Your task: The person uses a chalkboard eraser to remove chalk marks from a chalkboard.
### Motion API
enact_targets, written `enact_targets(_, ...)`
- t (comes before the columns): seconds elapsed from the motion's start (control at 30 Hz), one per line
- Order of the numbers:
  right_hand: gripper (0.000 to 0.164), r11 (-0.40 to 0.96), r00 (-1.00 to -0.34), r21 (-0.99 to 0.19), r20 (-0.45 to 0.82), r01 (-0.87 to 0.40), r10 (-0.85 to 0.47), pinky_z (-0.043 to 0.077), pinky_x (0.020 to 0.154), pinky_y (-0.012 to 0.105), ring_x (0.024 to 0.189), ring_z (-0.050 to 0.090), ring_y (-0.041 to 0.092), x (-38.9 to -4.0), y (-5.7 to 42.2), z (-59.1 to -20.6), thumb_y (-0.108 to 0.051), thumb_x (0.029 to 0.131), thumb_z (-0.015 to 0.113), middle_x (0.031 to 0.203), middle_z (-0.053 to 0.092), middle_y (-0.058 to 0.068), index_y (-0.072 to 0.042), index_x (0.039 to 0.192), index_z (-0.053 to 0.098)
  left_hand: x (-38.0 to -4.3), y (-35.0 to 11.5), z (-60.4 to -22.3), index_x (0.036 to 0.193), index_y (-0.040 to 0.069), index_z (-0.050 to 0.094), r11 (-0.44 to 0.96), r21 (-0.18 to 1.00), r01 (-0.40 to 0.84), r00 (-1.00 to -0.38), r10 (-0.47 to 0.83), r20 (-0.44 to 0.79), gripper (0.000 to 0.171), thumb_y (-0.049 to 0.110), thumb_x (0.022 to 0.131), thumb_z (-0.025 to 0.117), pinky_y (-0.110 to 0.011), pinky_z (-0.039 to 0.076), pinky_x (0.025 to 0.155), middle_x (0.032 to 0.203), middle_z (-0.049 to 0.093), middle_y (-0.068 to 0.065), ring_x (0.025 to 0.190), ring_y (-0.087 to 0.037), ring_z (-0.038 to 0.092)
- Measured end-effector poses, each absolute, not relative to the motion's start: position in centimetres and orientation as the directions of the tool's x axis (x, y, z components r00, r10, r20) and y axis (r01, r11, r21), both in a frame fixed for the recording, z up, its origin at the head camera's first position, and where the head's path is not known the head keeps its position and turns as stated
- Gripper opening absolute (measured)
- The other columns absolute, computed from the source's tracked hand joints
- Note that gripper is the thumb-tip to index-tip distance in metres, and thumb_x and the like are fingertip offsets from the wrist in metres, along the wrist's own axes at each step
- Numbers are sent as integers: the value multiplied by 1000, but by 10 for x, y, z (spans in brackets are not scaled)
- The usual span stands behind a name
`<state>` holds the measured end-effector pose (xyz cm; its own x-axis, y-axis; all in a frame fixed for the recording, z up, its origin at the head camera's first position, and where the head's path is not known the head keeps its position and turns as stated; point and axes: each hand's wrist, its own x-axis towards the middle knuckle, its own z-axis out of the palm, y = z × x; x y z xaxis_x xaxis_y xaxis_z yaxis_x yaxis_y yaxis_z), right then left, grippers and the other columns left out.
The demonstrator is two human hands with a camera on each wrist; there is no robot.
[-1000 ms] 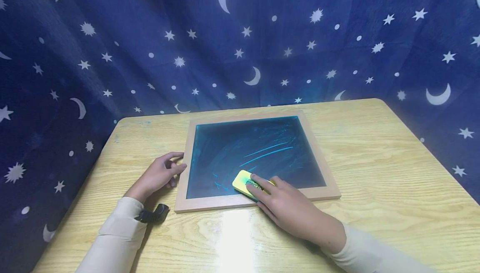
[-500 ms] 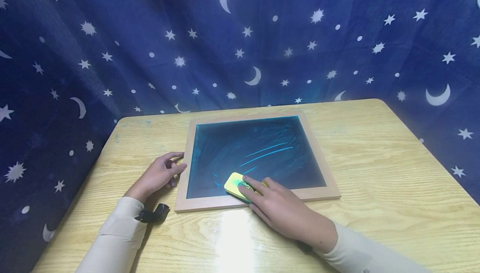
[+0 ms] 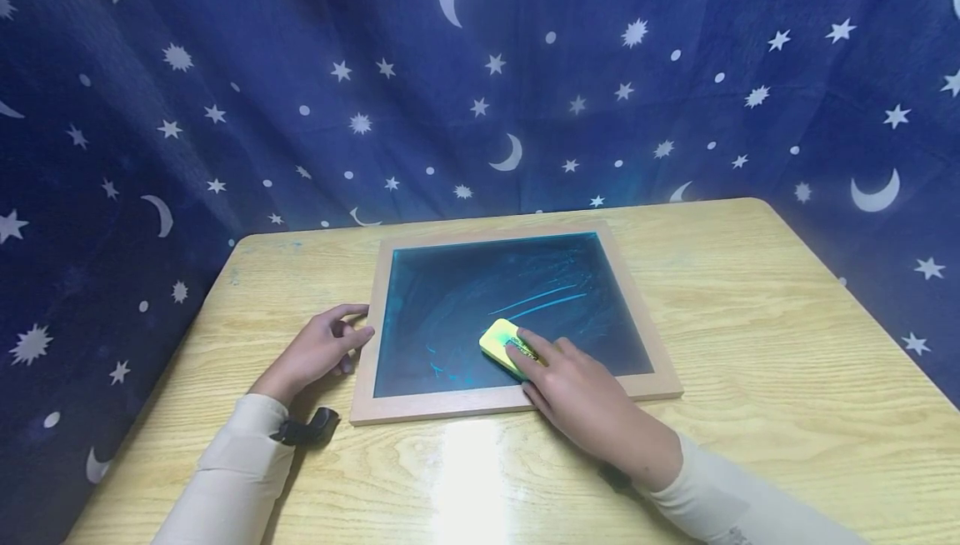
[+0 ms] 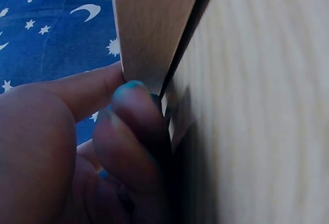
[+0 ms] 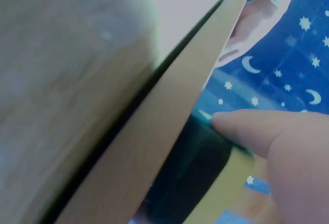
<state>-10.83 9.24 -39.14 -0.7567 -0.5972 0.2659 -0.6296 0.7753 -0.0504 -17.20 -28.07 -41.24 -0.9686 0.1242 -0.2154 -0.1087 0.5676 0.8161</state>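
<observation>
Right hand [image 3: 588, 402] grasped the yellow rectangular eraser with dark pad [image 3: 497, 340], fingers over its top, on the lower middle of the black rectangular chalkboard [image 3: 435, 299]. Left hand [image 3: 309, 355] touched the left side of the pale wooden frame [image 3: 431, 405]; couldn't tell whether it pinched. Main risk, my guess: eraser sat near the frame's near rail, so a low sweep could have ridden up on it and tipped the pad. A hard push could have slid the board if the left hand's hold was light. A chalk-loaded pad could have smeared the bright blue chalk lines [image 3: 547, 304]. Eraser's long axis ran diagonally, free end pointing far-left.
</observation>
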Motion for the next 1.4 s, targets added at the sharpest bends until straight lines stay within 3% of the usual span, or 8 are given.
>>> enact_targets(0.27,46,841,-825,-73,259,-536,-503,60,77,48,102,68,36,-116,109,-388,-21,89,76,139,59,16,-15,134,65,-171,-280,-413,148,2,42,565,817,-113,-969,120,-217,60,28,99,64,-31,52,51,79,57,-6,56,-17,55)
enact_targets(0.53,47,860,-841,-62,256,-507,-477,60,79,45,100,67,36,-123,127,-386,-18,89,75,136,60,19,-11,134,64,-171,-278,-412,148,1,43,573,812,-112,-971,110,-212,59,28,99,64,-31,51,51,81,56,-6,56,-17,55)
enact_targets(1.4,45,910,-911,-140,203,-390,-359,56,80,60,106,64,50,-150,170,-377,-11,92,67,139,56,25,-5,136,61,-173,-279,-412,149,2,42,586,803,-108,-969,117,-217,59,27,100,63,-31,51,53,81,57,-6,57,-17,57)
